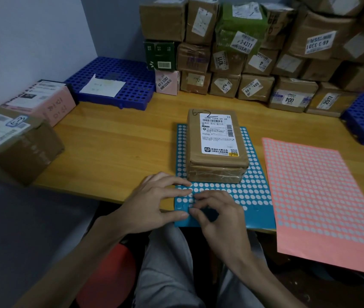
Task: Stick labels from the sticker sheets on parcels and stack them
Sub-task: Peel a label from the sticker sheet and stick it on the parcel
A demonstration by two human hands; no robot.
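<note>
A brown taped parcel with a white shipping label lies on top of a blue sticker sheet full of white round dots, near the table's front edge. My left hand rests with straight fingers on the sheet's near left corner, pressing it down. My right hand is right beside it, fingers curled, thumb and forefinger pinching at a dot on the sheet's bare lower rows. A pink sticker sheet lies to the right, hanging over the table edge.
Many labelled cardboard parcels are stacked along the back wall. Blue perforated trays sit at back left and far right. A pink box and a brown box stand at the left of the wooden table.
</note>
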